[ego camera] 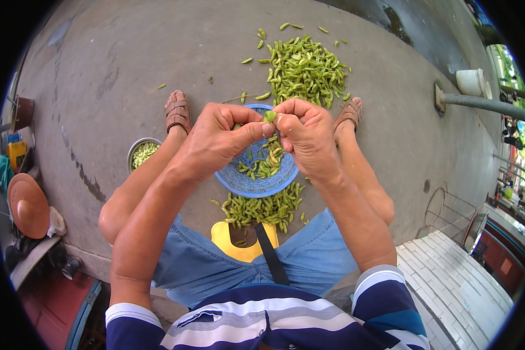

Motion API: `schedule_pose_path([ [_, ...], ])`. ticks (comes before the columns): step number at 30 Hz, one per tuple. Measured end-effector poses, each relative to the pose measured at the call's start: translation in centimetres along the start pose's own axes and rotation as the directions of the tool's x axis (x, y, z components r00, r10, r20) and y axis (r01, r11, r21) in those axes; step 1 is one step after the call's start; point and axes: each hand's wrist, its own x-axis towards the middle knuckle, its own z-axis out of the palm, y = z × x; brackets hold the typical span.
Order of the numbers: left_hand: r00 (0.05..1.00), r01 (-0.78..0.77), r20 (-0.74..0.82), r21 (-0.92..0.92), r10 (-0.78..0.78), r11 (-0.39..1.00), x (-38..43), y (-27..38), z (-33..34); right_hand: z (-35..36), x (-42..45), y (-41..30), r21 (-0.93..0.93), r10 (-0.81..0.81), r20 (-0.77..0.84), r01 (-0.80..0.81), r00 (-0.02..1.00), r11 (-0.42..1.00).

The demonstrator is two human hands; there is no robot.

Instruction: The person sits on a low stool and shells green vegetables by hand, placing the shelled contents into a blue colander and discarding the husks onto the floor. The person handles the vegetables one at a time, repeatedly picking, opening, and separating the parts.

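Note:
Between the fingertips of my left hand (pixel 221 135) and my right hand (pixel 306 135) is a green soybean pod (pixel 269 116), pinched from both sides. Both hands are above a blue plastic basket (pixel 227 180) with a lattice pattern, which holds loose pods (pixel 267 166). My left thumb and fingers partly hide what else that hand may hold. A heap of pods (pixel 262 203) lies on the floor at the basket's near side. Beyond the basket spreads a larger pile of green pods (pixel 306 70). Left of my leg stands a metal bowl (pixel 129 158) of pale green shelled beans (pixel 144 153), partly covered by the leg.
My sandalled feet flank the basket on the concrete floor (pixel 113 52). A yellow plastic piece (pixel 238 253) lies between my thighs, with a black strap (pixel 271 253) across it. A brown conical hat (pixel 28 205) is at far left. A metal pipe (pixel 485 101) and white bucket (pixel 470 82) stand right.

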Motion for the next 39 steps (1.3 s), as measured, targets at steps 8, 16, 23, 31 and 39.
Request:
schedule_pose_path([
  [8,0.999,0.000,-0.047,0.161,0.007,0.987,0.4,0.0,0.1,-0.3,0.6,-1.1,-0.144,0.048,0.023,-0.044,0.999,0.989],
  [16,0.798,-0.402,-0.044,0.703,0.601,0.586,0.5,-1.1,0.8,0.0,0.5,-1.1,-0.233,0.053,-0.022,-0.057,0.998,0.971],
  [23,0.909,-0.318,0.005,0.656,0.417,0.685,0.0,-0.3,0.4,0.3,0.4,-0.8,-0.274,-0.023,-0.024,0.015,0.999,0.962],
  [31,1.000,0.016,-0.009,0.152,-0.015,0.988,0.5,0.1,-0.4,-0.3,0.4,-0.2,-0.144,0.007,0.030,-0.002,1.000,0.990],
  [39,0.993,-0.082,-0.031,0.516,0.114,0.853,1.2,-1.3,0.0,-0.4,0.5,-0.7,-0.357,0.162,0.109,-0.113,0.981,0.927],
])
